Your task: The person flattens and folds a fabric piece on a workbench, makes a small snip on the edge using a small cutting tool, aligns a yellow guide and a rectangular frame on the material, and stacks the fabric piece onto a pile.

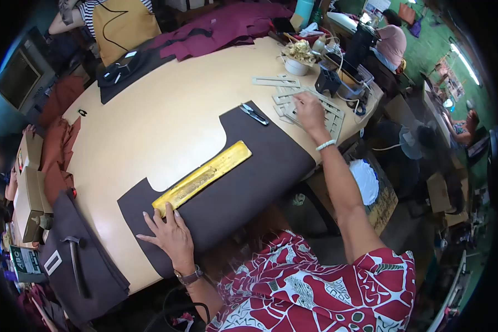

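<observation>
My left hand (171,235) lies with spread fingers on dark brown cut fabric (221,205), its fingertips at the lower end of a long yellow bar (202,177). The bar rests slantwise on the fabric, its paint worn along the middle. Over at the right, my right hand (311,113) is above a pile of pale slotted templates (335,117). Its fingers are curled together; whatever they hold, if anything, is too small to make out. Thread snips (254,114) lie on the fabric's upper corner, left of my right hand.
Behind the templates stand a white bowl (296,66) and a dark pen holder (327,82). Maroon fabric (221,30) covers the table's far edge. A hammer (76,265) lies on dark folded cloth at left. Other people (393,41) sit or stand around the room.
</observation>
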### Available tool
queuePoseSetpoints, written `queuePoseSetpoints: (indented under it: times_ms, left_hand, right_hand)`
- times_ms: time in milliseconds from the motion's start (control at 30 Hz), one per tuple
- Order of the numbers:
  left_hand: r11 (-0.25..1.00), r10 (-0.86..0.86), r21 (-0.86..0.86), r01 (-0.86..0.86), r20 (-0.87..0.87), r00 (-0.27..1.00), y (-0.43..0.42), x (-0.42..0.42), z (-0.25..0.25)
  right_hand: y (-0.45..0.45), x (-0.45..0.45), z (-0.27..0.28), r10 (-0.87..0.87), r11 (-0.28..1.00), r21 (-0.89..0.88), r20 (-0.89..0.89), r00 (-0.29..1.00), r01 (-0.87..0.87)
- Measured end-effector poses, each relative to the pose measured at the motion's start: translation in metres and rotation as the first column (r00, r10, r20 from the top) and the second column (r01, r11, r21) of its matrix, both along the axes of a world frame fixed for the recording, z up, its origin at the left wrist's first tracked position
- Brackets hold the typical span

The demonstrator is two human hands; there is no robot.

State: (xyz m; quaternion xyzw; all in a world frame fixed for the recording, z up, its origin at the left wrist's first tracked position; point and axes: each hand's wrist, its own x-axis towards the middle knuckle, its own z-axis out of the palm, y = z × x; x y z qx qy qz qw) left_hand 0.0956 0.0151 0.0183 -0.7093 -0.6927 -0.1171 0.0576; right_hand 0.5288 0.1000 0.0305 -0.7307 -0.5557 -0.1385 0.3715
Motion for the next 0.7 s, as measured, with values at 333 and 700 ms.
queuePoseSetpoints:
  times_ms: [333,700]
  left_hand:
    - [0.999,0.014,0.036,-0.016,0.047,0.999,-0.002,-0.002,-0.005]
    - [0.999,0.033,0.001,-0.033,0.06,0.998,-0.001,0.001,0.0]
  right_hand:
    - [0.108,0.04,-0.005,0.146,0.908,-0.412,0.137,0.98,-0.077]
    - [0.182,-0.034,0.006,0.128,0.807,-0.561,0.474,0.871,0.187]
